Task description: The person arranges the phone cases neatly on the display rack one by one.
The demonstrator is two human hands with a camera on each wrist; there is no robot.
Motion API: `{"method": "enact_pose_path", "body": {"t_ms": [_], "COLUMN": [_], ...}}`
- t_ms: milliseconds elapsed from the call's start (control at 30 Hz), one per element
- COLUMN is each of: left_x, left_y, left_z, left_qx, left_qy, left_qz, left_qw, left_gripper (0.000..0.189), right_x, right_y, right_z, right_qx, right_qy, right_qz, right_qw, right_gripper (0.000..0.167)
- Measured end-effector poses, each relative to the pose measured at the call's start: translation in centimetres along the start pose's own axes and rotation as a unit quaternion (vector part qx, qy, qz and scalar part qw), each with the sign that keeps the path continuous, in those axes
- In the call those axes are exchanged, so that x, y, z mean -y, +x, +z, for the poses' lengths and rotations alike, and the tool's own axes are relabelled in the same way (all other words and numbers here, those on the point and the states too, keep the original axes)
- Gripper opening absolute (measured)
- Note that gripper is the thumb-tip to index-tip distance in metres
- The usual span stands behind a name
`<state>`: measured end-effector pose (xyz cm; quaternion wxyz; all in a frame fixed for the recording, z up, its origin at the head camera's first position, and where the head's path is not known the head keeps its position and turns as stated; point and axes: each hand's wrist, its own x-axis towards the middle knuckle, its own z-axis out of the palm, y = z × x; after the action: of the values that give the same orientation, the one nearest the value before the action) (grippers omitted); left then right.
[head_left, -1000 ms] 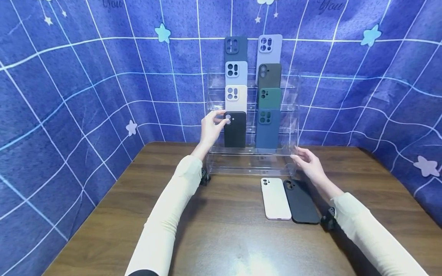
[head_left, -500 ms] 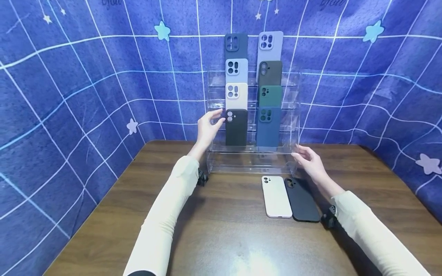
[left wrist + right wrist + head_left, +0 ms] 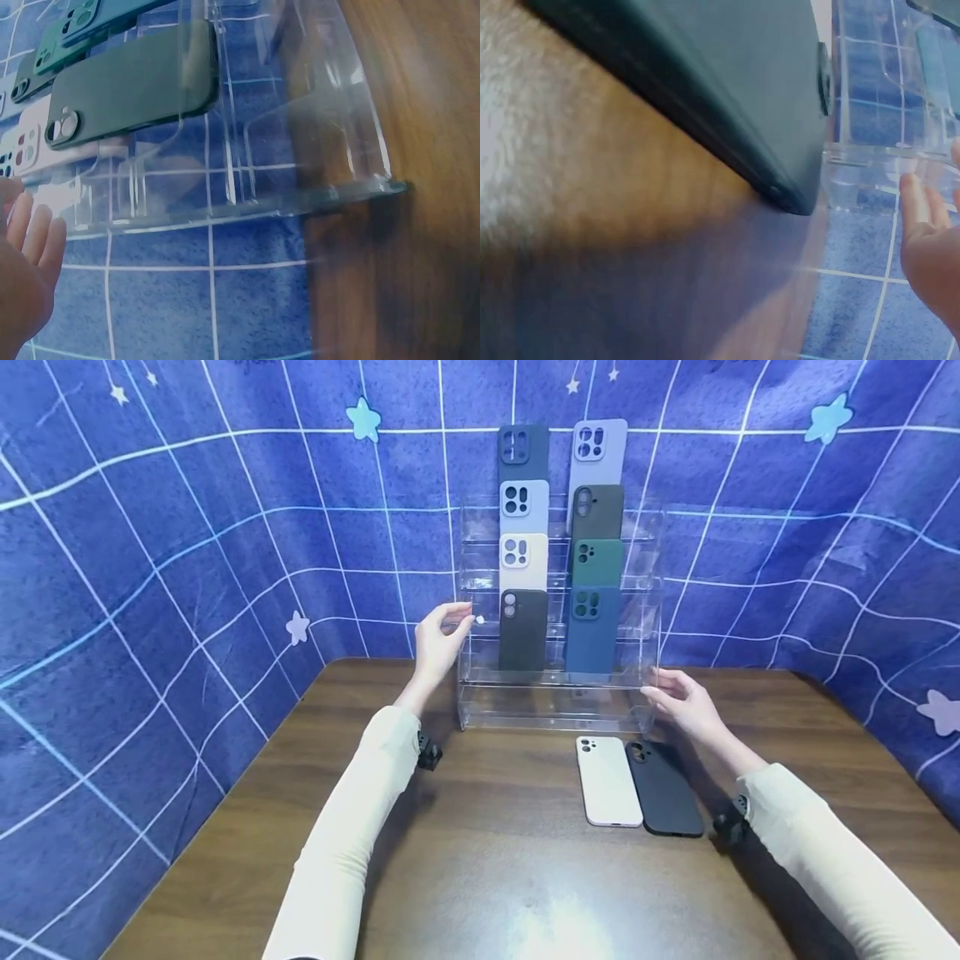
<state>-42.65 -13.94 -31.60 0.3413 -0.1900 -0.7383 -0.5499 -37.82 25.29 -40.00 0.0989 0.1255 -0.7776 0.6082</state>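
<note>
A transparent tiered display rack [image 3: 555, 720] stands on the table, with phone cases leaning in two columns. Lowest in the left column is a black phone case [image 3: 522, 631]; a blue phone case [image 3: 592, 631] is lowest in the right one. My left hand [image 3: 437, 647] is at the rack's left edge, beside the black case and apart from it. Thumb and forefinger are spread; in the left wrist view the left hand's fingers [image 3: 36, 240] look relaxed. My right hand [image 3: 686, 706] holds the rack's right side panel between thumb and fingers, the grip partly hidden.
A white phone case [image 3: 609, 781] and a second black phone case [image 3: 665, 789] lie side by side on the wooden table [image 3: 450, 860], in front of the rack's right half. A blue star-patterned cloth [image 3: 337, 543] hangs behind the rack and along both sides.
My left hand has let go of the black phone case's upper corner and moved left to the rack's edge. My right hand has stayed at the rack's right side. The head view has shifted slightly.
</note>
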Motion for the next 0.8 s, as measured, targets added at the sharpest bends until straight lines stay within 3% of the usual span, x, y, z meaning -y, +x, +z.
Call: {"method": "enact_pose_path", "body": {"t_ms": [267,567,800], "left_x": [0.6,2.7,4.0], "left_y": [-1.4,-3.9,-5.7], "left_z": [-1.1,-1.6,-2.0], "left_qx": [0.013,0.098,0.146], "left_qy": [0.028,0.012,0.016], "left_qz": [-0.048,-0.128,-0.157], "left_qw": [0.9984,0.9869,0.9766], "left_gripper": [0.032,0.059,0.07], "right_x": [1.4,0.7,0.1], "right_y": [-0.6,-2.4,-3.7], "right_z": [-1.0,-2.1,-2.1], "right_qx": [0.037,0.109,0.127], "right_qy": [-0.064,-0.127,-0.193], "right_qz": [0.019,0.02,0.021], "right_qw": [0.9971,0.9856,0.9726], "right_gripper": [0.059,0.051,0.051]}}
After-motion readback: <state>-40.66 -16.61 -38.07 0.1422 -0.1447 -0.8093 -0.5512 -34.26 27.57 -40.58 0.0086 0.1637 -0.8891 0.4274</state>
